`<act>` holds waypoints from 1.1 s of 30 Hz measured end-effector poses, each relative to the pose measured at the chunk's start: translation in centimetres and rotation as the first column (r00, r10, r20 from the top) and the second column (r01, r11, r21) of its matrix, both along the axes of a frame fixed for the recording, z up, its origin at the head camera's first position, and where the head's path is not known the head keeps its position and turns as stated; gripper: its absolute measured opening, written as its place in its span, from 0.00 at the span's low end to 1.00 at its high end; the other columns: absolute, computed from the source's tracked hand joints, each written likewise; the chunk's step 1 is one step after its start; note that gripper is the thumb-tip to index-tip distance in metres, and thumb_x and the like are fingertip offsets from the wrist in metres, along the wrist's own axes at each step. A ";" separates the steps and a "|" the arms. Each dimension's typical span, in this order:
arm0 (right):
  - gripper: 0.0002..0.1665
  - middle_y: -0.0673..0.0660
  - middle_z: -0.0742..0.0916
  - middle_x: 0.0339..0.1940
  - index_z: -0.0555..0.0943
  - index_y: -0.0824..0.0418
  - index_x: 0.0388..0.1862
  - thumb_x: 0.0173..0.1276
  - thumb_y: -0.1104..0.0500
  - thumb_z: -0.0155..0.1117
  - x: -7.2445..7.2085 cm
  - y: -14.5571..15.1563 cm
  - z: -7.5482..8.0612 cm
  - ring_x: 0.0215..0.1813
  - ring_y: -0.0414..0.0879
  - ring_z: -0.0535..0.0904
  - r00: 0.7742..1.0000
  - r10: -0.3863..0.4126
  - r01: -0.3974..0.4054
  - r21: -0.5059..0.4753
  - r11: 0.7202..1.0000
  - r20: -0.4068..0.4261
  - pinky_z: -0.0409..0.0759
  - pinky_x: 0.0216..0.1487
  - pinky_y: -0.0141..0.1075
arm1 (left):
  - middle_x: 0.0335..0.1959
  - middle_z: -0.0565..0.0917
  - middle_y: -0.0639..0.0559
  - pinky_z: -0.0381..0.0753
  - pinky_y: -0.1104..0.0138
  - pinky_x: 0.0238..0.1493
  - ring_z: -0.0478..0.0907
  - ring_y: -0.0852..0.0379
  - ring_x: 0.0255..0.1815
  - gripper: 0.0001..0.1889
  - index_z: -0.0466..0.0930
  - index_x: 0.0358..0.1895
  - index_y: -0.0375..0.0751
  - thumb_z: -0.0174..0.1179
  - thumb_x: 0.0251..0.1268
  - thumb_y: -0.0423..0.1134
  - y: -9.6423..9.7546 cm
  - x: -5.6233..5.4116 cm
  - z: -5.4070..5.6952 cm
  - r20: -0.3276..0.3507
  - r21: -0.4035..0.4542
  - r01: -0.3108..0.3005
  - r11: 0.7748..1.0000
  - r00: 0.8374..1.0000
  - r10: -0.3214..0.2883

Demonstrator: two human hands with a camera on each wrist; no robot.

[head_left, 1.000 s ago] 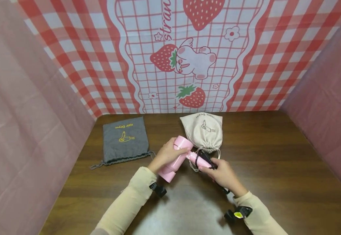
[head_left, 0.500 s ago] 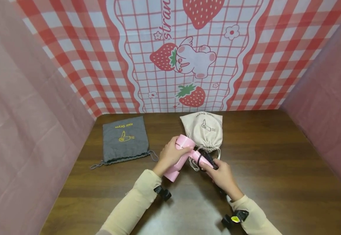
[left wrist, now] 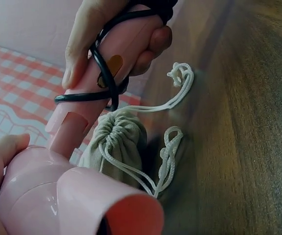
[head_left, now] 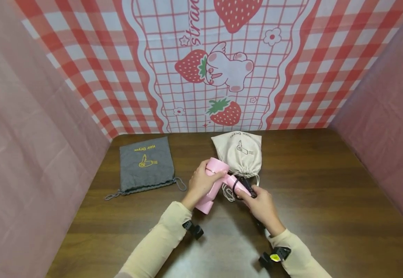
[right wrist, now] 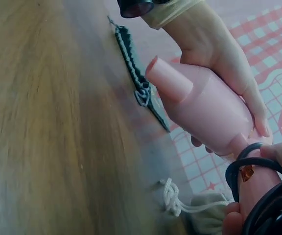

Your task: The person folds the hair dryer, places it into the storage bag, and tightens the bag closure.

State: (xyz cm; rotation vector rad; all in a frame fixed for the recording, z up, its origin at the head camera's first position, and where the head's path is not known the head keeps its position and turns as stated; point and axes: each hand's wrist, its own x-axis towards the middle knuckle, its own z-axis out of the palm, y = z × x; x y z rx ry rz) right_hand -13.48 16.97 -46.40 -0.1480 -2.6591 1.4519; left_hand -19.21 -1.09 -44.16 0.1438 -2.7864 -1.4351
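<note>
A pink hair dryer (head_left: 216, 188) is held up over the table between both hands. My left hand (head_left: 201, 182) grips its barrel, thumb across the top near the hinge. My right hand (head_left: 262, 204) holds the handle (left wrist: 126, 44), which has a black cord (left wrist: 99, 63) wound round it. In the left wrist view the handle stands out at an angle from the barrel, and a nozzle (left wrist: 131, 210) opens toward the camera. Just beyond the dryer lies a cream drawstring bag (head_left: 239, 154) printed with a hair dryer, its mouth gathered and plump.
A flat grey drawstring bag (head_left: 147, 166), also marked Hair Dryer, lies at the back left of the wooden table (head_left: 326, 193). The cream bag's white cords (left wrist: 168, 156) trail on the table. A checked strawberry cloth (head_left: 187, 96) hangs behind, with pink curtains (head_left: 41, 135) at the sides.
Both hands with the hair dryer shift slightly: the left a little to the right, the right wrist a little to the left. Both grips stay the same, and the bags stay put.
</note>
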 end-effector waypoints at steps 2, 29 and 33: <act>0.19 0.48 0.75 0.13 0.74 0.63 0.26 0.66 0.51 0.66 0.0 -0.8 0.0 0.15 0.40 0.71 1.000 -0.025 0.026 -0.077 0.997 0.008 0.71 0.20 0.33 | 0.57 0.82 0.43 0.77 0.53 0.46 0.81 0.44 0.50 0.41 0.65 0.70 0.47 0.63 0.56 0.62 0.4 0.1 -0.2 -0.006 0.066 -0.035 0.997 0.999 0.035; 0.20 0.52 0.79 0.17 0.75 0.64 0.38 0.70 0.46 0.60 0.1 -3.1 -0.3 0.17 0.40 0.75 0.991 -0.067 0.101 -0.330 0.938 0.113 0.75 0.19 0.32 | 0.57 0.81 0.40 0.77 0.58 0.43 0.81 0.45 0.47 0.41 0.63 0.71 0.45 0.64 0.58 0.59 0.8 0.1 -1.0 0.010 0.246 -0.117 0.962 0.993 0.118; 0.20 0.53 0.78 0.17 0.74 0.64 0.39 0.71 0.47 0.60 0.4 -3.7 -0.2 0.17 0.42 0.75 0.990 -0.118 0.135 -0.327 0.936 0.071 0.75 0.19 0.32 | 0.56 0.81 0.40 0.77 0.57 0.45 0.81 0.46 0.47 0.40 0.64 0.70 0.44 0.64 0.57 0.58 1.4 0.4 -0.8 -0.001 0.291 -0.151 0.945 0.987 0.158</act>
